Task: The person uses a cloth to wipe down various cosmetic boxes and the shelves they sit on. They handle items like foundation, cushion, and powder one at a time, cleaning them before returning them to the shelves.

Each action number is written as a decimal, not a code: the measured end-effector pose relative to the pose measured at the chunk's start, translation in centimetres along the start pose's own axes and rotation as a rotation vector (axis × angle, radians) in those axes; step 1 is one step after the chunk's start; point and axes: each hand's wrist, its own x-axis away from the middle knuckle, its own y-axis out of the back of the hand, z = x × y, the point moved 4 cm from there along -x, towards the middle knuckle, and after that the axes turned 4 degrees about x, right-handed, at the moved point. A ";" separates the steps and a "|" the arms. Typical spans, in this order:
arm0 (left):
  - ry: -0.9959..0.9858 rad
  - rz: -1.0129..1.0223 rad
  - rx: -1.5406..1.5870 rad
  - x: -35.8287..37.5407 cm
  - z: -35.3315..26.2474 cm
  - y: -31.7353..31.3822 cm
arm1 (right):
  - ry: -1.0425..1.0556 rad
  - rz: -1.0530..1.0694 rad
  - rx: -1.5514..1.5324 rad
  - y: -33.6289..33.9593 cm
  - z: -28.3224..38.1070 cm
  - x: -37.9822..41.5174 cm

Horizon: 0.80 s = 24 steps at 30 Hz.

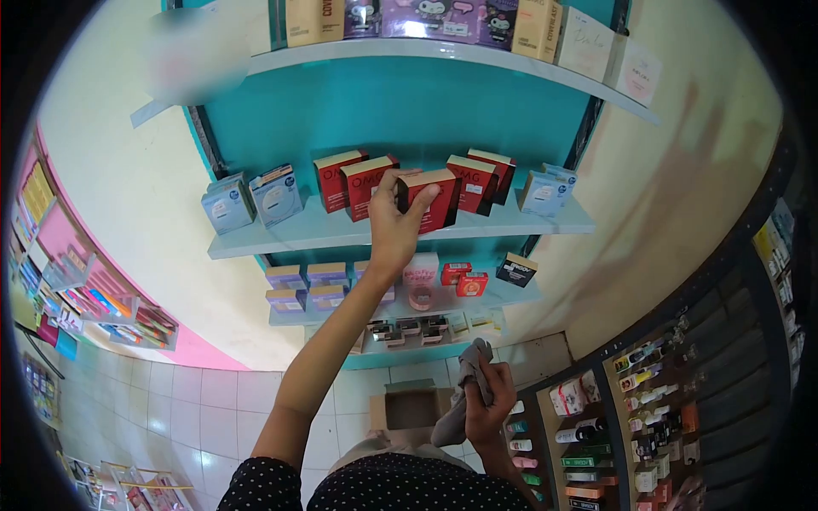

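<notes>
My left hand point(399, 217) grips a red box point(436, 204) at the middle of the white shelf point(324, 236), thumb across its front. Two red OMG boxes point(339, 180) stand to its left and two more point(473, 187) to its right. Light blue boxes point(276, 196) stand near the left end of this shelf, and others point(548, 191) near the right end. Lower down on the right, my right hand point(492, 400) is closed on a grey cloth point(460, 404), which hangs in front of my body.
Above is a shelf point(443, 49) with cosmetic boxes. Below, a shelf point(341, 317) holds purple, pink, red and black boxes. An open cardboard box point(377, 412) is on the tiled floor. Product racks point(626, 426) stand at the right, and pink shelving point(102, 289) at the left.
</notes>
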 end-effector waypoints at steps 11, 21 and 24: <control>0.016 0.047 -0.078 -1.1 1.1 0.4 | -0.033 0.002 0.037 0.4 -0.7 0.1; -0.070 0.004 -0.152 0.9 -1.4 1.4 | 0.005 0.009 0.040 0.0 -0.6 0.0; -0.092 -0.058 -0.373 2.8 -3.8 2.9 | 0.033 0.000 0.060 -0.1 -0.3 -0.1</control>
